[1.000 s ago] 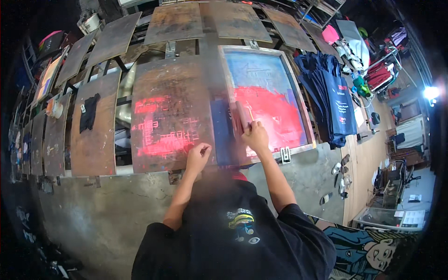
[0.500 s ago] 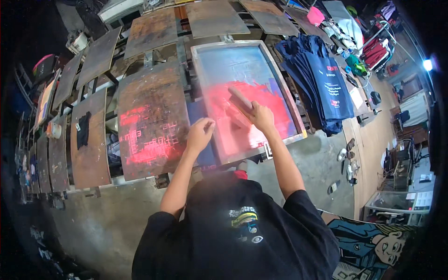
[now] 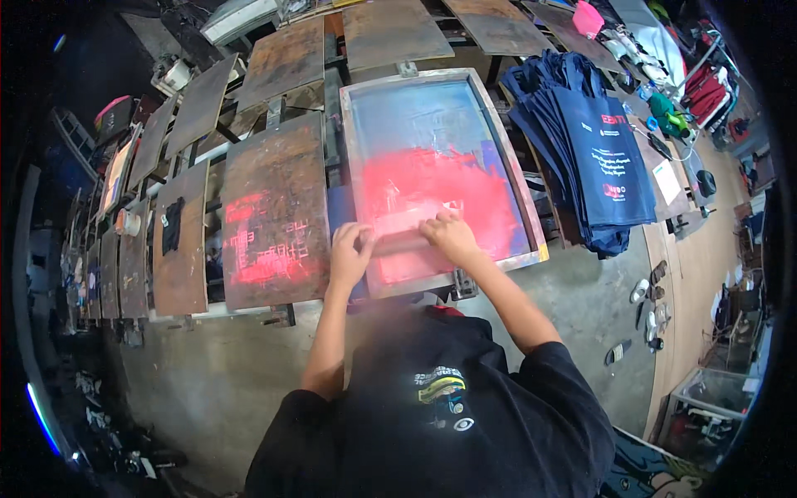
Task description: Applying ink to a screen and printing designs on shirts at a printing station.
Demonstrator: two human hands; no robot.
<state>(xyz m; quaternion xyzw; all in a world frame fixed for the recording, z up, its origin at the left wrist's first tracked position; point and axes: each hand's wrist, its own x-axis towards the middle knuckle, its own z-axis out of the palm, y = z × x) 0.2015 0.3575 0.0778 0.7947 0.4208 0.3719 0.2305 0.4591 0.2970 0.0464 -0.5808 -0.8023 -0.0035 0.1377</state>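
A silk-screen frame lies tilted slightly on the table in front of me, its mesh blue at the far end. Bright red ink covers the mesh's middle and near part. Across the near half lies a squeegee, smeared pinkish with ink. My right hand is closed on its right end. Fingers curled, my left hand grips at its left end, over the frame's left rail. Navy fabric shows from under the frame's left side.
A stack of navy printed bags lies to the right. On the left, a brown board bears red ink marks, with several more boards beyond. A small black cloth piece rests on one. Shoes stand on the floor at right.
The squeegee has gone from slanting up under my right hand to lying crosswise nearer me. My left hand has come to its left end. The whole view has shifted slightly.
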